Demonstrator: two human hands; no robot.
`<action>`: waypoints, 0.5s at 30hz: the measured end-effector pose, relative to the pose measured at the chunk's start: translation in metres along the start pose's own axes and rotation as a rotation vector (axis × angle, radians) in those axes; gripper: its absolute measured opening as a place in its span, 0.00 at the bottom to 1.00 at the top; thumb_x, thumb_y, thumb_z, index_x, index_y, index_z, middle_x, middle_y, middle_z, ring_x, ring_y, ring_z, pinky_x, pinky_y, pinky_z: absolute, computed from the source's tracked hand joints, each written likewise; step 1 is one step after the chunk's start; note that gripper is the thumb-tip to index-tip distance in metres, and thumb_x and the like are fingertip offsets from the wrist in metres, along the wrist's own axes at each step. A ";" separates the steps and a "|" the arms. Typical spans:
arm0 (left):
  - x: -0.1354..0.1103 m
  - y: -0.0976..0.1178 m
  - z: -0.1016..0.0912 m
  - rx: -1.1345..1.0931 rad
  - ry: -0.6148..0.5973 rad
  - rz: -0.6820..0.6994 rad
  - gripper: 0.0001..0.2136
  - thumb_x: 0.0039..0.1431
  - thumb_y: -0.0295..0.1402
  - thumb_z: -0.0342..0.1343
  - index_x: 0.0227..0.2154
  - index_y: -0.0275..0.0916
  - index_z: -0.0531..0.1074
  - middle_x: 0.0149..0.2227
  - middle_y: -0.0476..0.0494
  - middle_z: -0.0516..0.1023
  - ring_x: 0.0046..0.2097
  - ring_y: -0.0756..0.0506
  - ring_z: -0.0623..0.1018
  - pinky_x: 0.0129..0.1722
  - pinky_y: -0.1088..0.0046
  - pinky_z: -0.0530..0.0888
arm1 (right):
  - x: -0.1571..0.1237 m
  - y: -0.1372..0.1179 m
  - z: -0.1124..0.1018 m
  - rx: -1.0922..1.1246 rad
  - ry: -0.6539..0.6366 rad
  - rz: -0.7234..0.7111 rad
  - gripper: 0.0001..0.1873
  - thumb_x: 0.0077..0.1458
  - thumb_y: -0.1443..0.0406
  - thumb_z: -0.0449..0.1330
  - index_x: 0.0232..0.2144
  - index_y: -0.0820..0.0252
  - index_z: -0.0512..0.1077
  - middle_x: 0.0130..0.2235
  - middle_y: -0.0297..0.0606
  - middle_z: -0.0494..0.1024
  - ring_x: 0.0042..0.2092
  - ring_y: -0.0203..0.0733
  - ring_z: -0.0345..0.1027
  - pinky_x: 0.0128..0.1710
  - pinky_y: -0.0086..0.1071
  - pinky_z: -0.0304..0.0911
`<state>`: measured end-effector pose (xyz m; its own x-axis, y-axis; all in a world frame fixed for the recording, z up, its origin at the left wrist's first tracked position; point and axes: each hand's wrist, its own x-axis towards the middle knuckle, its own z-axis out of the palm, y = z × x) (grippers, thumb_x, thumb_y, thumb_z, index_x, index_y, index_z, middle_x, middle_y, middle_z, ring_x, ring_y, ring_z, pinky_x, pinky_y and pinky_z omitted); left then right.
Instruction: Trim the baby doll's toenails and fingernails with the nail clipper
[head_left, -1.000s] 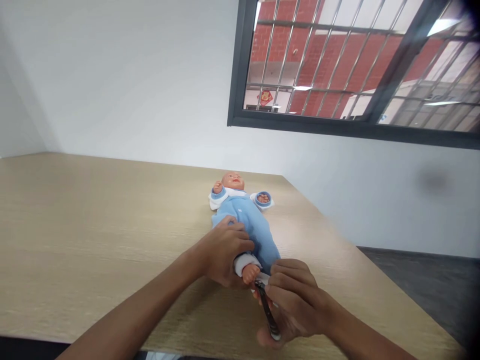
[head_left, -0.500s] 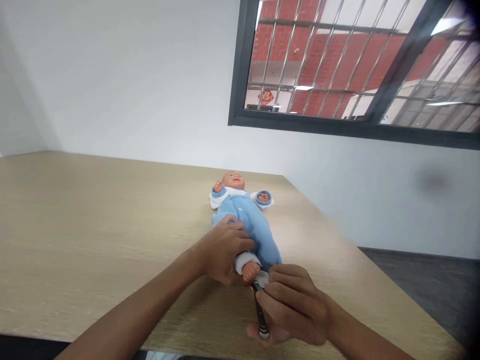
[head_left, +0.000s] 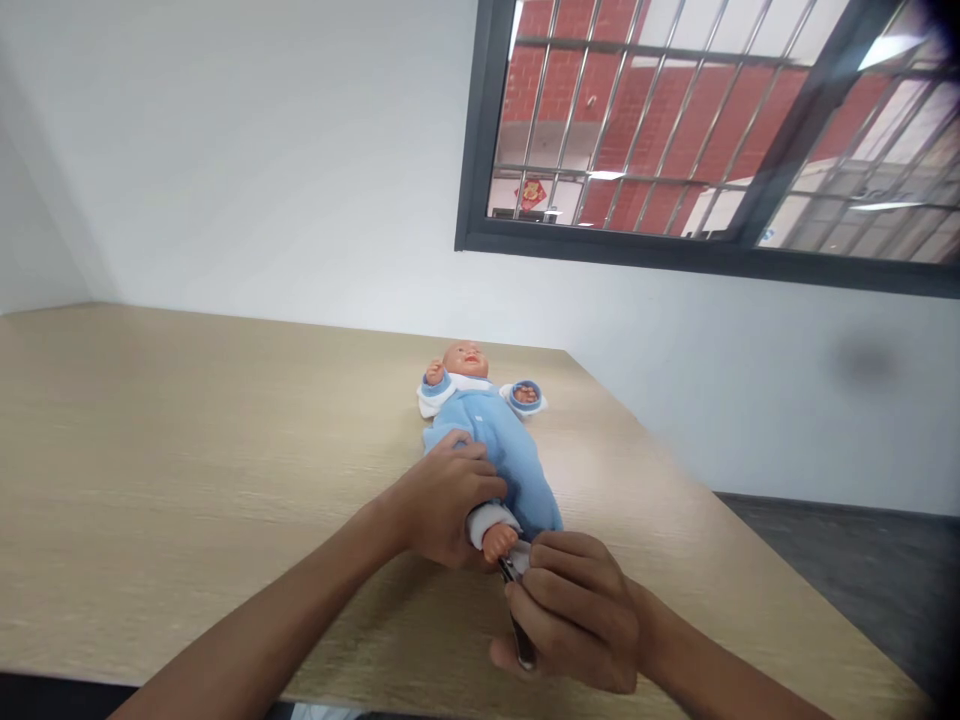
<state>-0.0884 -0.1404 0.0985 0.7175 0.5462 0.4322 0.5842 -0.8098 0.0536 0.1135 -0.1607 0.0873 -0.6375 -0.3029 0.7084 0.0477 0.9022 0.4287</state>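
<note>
A baby doll (head_left: 499,440) in a light blue outfit with white cuffs lies on its back, head away from me. My left hand (head_left: 455,497) is wrapped round one of its legs, just above the white cuff. Below that cuff the doll's bare foot (head_left: 499,542) sticks out toward me. In my right hand (head_left: 577,610) I grip nail clippers (head_left: 517,625), their tip at the doll's toes. My fingers cover part of the clippers. A bit of white cloth (head_left: 521,555) shows between the foot and my right fingers.
The doll lies on a light wooden table (head_left: 225,440) whose right edge slants toward me. Behind it rises a white wall (head_left: 262,160) with a barred, dark-framed window (head_left: 637,245). Dark floor (head_left: 817,560) shows beyond the table at the right.
The clippers and my right hand have shifted slightly left against the toes, and the clippers' handle has turned a little. My left hand keeps its hold on the leg.
</note>
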 end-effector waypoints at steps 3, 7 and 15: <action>0.000 0.000 0.000 0.003 0.003 -0.001 0.19 0.42 0.50 0.61 0.26 0.39 0.65 0.29 0.48 0.72 0.37 0.44 0.69 0.43 0.61 0.59 | 0.001 0.001 0.000 0.001 0.001 -0.013 0.16 0.64 0.64 0.54 0.27 0.68 0.72 0.19 0.33 0.64 0.23 0.36 0.58 0.22 0.31 0.57; 0.000 0.001 0.000 0.010 -0.007 -0.005 0.19 0.43 0.50 0.60 0.26 0.39 0.65 0.29 0.48 0.72 0.37 0.44 0.69 0.44 0.61 0.59 | 0.002 0.002 0.001 0.004 0.004 -0.014 0.16 0.63 0.64 0.54 0.26 0.67 0.72 0.19 0.32 0.63 0.23 0.36 0.58 0.22 0.32 0.56; 0.000 0.000 0.001 0.017 -0.009 0.001 0.19 0.41 0.49 0.61 0.27 0.40 0.65 0.29 0.49 0.72 0.37 0.44 0.69 0.44 0.60 0.59 | 0.000 0.000 0.002 -0.038 0.006 -0.051 0.13 0.54 0.60 0.65 0.27 0.66 0.73 0.21 0.31 0.64 0.25 0.36 0.61 0.22 0.31 0.56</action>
<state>-0.0883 -0.1401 0.0980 0.7216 0.5473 0.4241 0.5898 -0.8067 0.0375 0.1122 -0.1597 0.0864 -0.6353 -0.3499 0.6884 0.0448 0.8733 0.4852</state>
